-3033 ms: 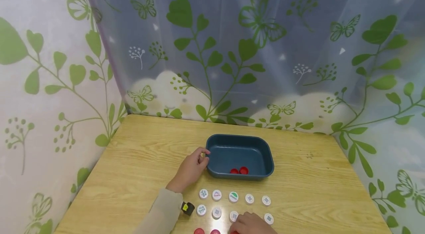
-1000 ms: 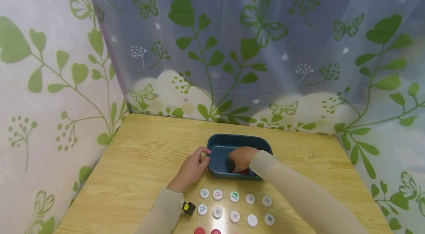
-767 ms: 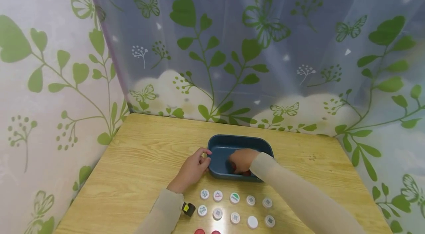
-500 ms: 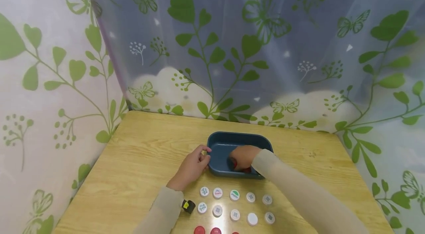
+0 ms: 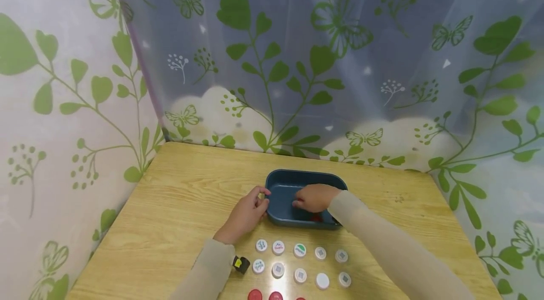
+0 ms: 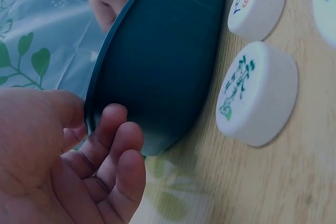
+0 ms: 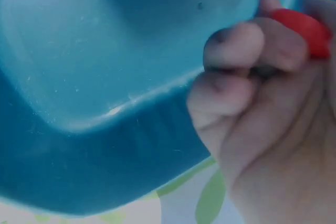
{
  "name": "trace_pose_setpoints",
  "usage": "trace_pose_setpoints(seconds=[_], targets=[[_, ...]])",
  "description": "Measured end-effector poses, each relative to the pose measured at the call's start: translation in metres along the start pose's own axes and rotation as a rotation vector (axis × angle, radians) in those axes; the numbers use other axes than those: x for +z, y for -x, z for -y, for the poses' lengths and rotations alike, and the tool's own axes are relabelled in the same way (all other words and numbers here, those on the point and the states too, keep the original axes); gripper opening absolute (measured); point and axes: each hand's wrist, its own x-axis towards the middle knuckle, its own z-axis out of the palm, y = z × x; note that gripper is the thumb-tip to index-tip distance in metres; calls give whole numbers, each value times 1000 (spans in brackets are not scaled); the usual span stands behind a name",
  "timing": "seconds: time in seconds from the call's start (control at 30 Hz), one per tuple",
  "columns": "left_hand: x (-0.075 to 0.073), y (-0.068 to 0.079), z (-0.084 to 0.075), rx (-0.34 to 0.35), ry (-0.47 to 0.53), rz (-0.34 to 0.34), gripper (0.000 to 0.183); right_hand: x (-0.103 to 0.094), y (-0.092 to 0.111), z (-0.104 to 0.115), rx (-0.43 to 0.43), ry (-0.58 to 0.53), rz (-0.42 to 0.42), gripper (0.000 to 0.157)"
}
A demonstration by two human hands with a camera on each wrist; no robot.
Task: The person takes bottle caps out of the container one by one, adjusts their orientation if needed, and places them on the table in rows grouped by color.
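Note:
A dark blue basin [image 5: 303, 177] stands on the wooden table, and my left hand [image 5: 243, 216] holds it at the left end. In the left wrist view that hand's thumb and fingers pinch the basin's rim [image 6: 113, 38]. Inside the basin is my right hand [image 5: 315, 197], its fingers curled. The right wrist view shows a red bottle cap [image 7: 307, 32] pinched in it. Below the right hand, another red bottle cap [image 5: 316, 218] lies on the basin floor, partly shadowed.
Two rows of white bottle caps [image 5: 278, 270] lie in front of the basin, some with printed tops. Several red caps [image 5: 255, 295] sit at the bottom edge of view. Patterned curtains [image 5: 297, 54] rise behind the table [image 5: 178, 186].
My right hand has gone from the caps on the table into the basin, and has lifted slightly there. A plain white cap shows where it was. My left hand stays at the rim.

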Motion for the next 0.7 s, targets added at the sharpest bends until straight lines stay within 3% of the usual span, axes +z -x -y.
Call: trace_pose_setpoints(seconds=[0.17, 0.3, 0.43, 0.53, 0.7], targets=[[1, 0, -1, -1, -10, 5, 21, -15, 26, 5, 59, -129, -99, 49], [2, 2, -2, -7, -10, 2, 21, -16, 52, 6, 18, -221, -214, 41], [4, 2, -1, -12, 0, 5, 22, -3, 84, 14, -15, -281, -281, 25], [4, 2, -1, -10, 8, 11, 23, 13, 113, 28, -49, -282, -285, 7], [2, 0, -3, 4, 2, 21, 26, 45, 156, 49, -114, -233, -276, 17]])
